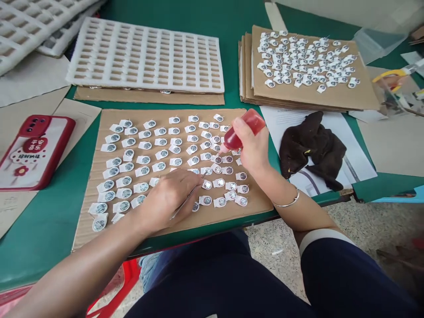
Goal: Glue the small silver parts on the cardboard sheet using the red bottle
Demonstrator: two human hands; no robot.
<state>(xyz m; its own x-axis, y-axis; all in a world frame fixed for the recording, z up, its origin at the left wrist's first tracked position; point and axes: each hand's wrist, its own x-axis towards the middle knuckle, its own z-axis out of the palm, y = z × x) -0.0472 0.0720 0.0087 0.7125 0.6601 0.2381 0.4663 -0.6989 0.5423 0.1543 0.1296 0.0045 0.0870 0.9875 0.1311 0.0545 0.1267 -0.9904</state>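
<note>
My right hand (pixel 253 148) is closed around a small red squeeze bottle (pixel 243 128), tilted with its nozzle down to the left. The nozzle tip is at one of the round metallic discs with white tabs (pixel 217 159); I cannot tell whether it touches. My left hand (pixel 175 194) is closed on a thin metal tool (pixel 184 202), whose tip reaches the discs just below the nozzle. The discs lie in loose rows on a cardboard sheet (pixel 92 176), and some discs near the nozzle look reddish. My left hand hides part of the rows.
White foam grids (pixel 145 57) lie at the back left. A red-cased phone (pixel 39 150) rests at the left. Stacked cardboard (pixel 362 95) at the back right bears many more discs. Dark brown cloth (pixel 313 150) lies on paper at the right, near yellow-handled scissors (pixel 389 75).
</note>
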